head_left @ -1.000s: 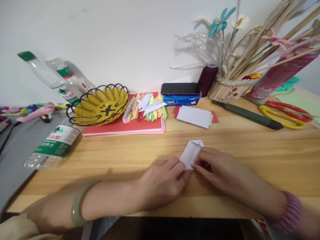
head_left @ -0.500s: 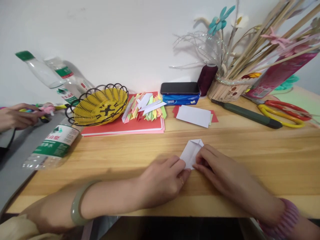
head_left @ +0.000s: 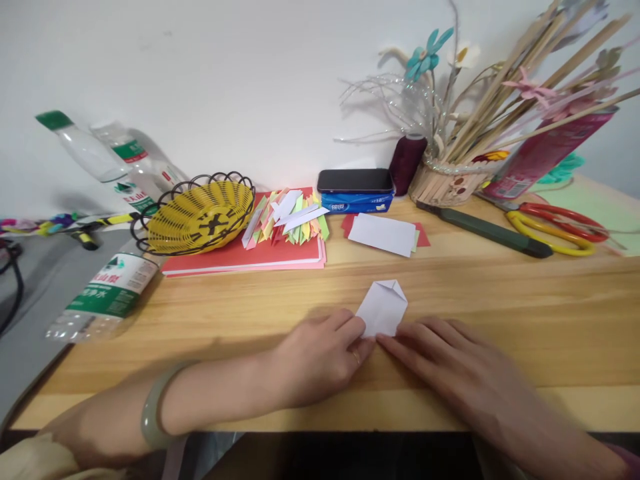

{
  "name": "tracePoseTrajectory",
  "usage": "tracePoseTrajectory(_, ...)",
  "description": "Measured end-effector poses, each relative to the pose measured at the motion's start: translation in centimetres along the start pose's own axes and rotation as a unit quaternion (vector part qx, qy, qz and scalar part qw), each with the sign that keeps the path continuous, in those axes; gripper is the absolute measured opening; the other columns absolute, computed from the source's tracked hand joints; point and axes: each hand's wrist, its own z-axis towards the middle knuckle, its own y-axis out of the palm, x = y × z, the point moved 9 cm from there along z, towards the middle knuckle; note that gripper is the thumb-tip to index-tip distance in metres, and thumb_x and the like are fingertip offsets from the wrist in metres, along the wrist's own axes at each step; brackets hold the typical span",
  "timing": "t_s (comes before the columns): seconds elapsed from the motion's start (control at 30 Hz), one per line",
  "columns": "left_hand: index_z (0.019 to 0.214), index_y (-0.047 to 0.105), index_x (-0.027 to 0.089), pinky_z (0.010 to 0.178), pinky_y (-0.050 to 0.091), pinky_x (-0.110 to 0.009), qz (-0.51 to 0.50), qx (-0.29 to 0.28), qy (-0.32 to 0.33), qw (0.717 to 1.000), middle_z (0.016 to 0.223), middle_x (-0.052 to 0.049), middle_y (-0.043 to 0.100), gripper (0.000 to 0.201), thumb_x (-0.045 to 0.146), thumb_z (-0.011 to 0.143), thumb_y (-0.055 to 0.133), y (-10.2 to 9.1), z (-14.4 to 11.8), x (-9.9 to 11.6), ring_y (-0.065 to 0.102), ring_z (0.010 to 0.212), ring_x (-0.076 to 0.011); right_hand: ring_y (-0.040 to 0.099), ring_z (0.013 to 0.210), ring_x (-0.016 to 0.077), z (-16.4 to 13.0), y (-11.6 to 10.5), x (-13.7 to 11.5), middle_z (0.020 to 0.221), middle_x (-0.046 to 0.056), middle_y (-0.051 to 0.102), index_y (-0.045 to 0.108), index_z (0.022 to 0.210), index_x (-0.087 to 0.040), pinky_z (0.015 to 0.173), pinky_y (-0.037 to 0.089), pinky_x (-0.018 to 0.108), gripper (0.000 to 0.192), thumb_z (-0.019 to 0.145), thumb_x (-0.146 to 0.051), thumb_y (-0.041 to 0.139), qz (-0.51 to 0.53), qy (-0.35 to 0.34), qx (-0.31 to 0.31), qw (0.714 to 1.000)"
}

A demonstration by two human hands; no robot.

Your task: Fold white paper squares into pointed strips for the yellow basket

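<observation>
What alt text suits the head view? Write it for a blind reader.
A left hand and right hand press the near edge of a small folded white paper on a light wooden table. Behind lie a yellow wire-rimmed basket and red-handled scissors.

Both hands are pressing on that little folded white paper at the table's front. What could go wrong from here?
The folded white paper is held only at its near edge, by the left hand and the right hand, so it might slide on the smooth wooden table and crease crooked. The plastic bottle lies on its side at the table's left edge; a bump from the left arm could roll it off. The scissors lie open to the right, a possible snag for a reaching hand.
</observation>
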Motion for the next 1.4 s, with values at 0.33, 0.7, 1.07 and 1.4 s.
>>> tracePoseTrajectory(0.33, 0.078, 0.053, 0.015, 0.066, 0.047, -0.024, 0.003, 0.043, 0.016, 0.999, 0.072, 0.0, 0.058, 0.024, 0.026, 0.094, 0.04, -0.6, 0.3, -0.8, 0.057, 0.07, -0.0127, 0.046, 0.118, 0.0228, -1.9, 0.5, 0.6, 0.128, 0.01, 0.054, 0.045, 0.128, -0.014, 0.093, 0.043, 0.044, 0.045, 0.084, -0.009, 0.036, -0.036, -0.047, -0.006, 0.998)
tracePoseTrajectory(0.7, 0.08, 0.06, 0.013, 0.075, 0.05, -0.032, 0.04, 0.077, 0.067, 0.994, 0.08, -0.005, 0.061, 0.02, 0.017, 0.088, 0.043, -1.4, 0.2, -0.5, 0.056, 0.084, -0.02, 0.055, 0.109, 0.0177, 1.2, -0.5, -4.1, 0.121, 0.007, 0.06, 0.051, 0.122, -0.016, 0.089, 0.048, 0.034, 0.048, 0.078, -0.005, 0.037, 0.068, -0.029, 0.012, 0.997)
tracePoseTrajectory(1.07, 0.081, 0.064, 0.012, 0.075, 0.051, -0.03, 0.062, 0.121, 0.097, 0.986, 0.081, -0.005, 0.066, 0.024, 0.018, 0.09, 0.043, -2.0, 0.6, 0.0, 0.059, 0.083, -0.0166, 0.062, 0.079, 0.0201, 2.0, 0.2, 5.3, 0.086, 0.007, 0.066, 0.061, 0.09, -0.018, 0.068, 0.049, 0.033, 0.022, 0.089, -0.023, 0.04, 0.1, 0.207, -0.029, 0.973)
tracePoseTrajectory(1.4, 0.072, 0.061, 0.016, 0.066, 0.049, -0.024, 0.058, 0.144, 0.05, 0.987, 0.076, 0.0, 0.064, 0.022, 0.016, 0.089, 0.048, -0.9, 0.5, -1.4, 0.057, 0.08, -0.0137, 0.058, 0.057, 0.016, 2.3, 1.9, 4.5, 0.064, 0.0, 0.064, 0.055, 0.069, -0.021, 0.051, 0.038, 0.026, 0.025, 0.087, -0.035, 0.045, 0.163, 0.301, -0.092, 0.935)
